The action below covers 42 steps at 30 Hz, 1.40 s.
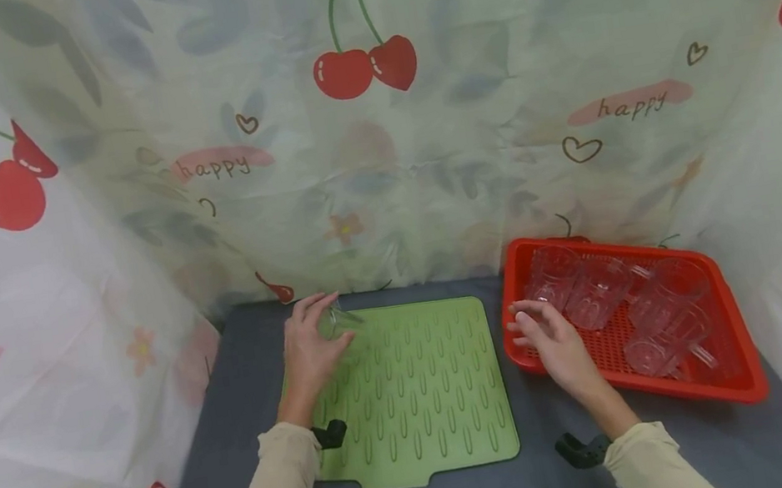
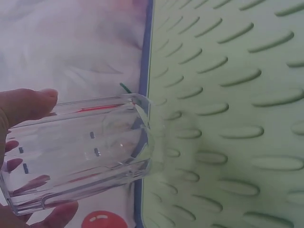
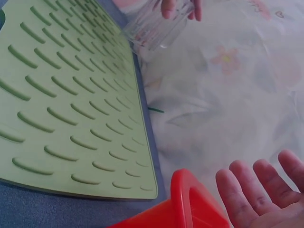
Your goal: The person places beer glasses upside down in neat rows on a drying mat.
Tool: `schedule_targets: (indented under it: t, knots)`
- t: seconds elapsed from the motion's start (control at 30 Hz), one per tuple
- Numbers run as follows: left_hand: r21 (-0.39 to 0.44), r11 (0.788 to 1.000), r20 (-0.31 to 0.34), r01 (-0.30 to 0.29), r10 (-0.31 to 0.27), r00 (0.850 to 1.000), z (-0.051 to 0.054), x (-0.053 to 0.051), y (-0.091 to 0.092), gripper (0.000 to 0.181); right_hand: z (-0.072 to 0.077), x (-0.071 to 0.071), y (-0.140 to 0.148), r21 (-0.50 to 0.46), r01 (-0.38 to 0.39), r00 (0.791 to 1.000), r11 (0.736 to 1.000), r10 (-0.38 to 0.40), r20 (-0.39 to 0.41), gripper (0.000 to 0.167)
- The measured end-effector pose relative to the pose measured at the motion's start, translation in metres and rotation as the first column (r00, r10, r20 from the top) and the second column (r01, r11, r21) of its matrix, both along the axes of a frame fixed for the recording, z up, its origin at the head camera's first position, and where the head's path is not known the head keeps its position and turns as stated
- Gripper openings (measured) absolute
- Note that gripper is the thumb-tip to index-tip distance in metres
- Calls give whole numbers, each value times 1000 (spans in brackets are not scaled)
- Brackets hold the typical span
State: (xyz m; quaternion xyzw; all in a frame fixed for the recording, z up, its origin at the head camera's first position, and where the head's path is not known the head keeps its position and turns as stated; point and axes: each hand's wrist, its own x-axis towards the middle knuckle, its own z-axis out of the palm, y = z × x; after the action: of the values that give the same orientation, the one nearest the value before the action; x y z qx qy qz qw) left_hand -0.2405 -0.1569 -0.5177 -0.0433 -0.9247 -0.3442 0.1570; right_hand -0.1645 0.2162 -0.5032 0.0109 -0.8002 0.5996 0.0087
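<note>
My left hand (image 1: 314, 352) holds a clear glass cup (image 2: 80, 147) over the back left corner of the green drying mat (image 1: 423, 458). In the left wrist view the thumb lies along one side of the cup and the fingers along the other. The cup's rim end points toward or away from the mat; I cannot tell which. Beside the left rim of the red basket (image 1: 747, 368), my right hand (image 1: 562, 349) hovers with nothing in it, its fingers loosely extended. Inside the basket lie several clear glass mugs (image 1: 599, 293), some with visible handles.
A dark grey cloth (image 1: 230, 437) covers the table under mat and basket. Cherry-printed curtains (image 1: 379, 161) rise close behind and at both sides. The right wrist view shows the basket's raised rim (image 3: 180, 194) near the right fingers.
</note>
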Motion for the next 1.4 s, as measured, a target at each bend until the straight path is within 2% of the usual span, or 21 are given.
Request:
schedule_targets:
  t: [0.23,0.77,1.13,1.4]
  knots:
    - [-62,998,54,-6,10,998,0,-7,-4,68,0,1,4,7,-1,1000,1000,1,-2,52]
    - [-145,989,149,27,-5,989,-5,-32,-11,68,-2,6,8,3,18,1000,1000,-18,-3,49]
    - [-120,992,171,38,-17,985,-5,-34,-11,67,-1,7,13,13,13,1000,1000,-13,4,47]
    - [-123,992,179,38,-16,984,-10,-36,-11,68,-2,8,15,7,15,1000,1000,-15,9,44]
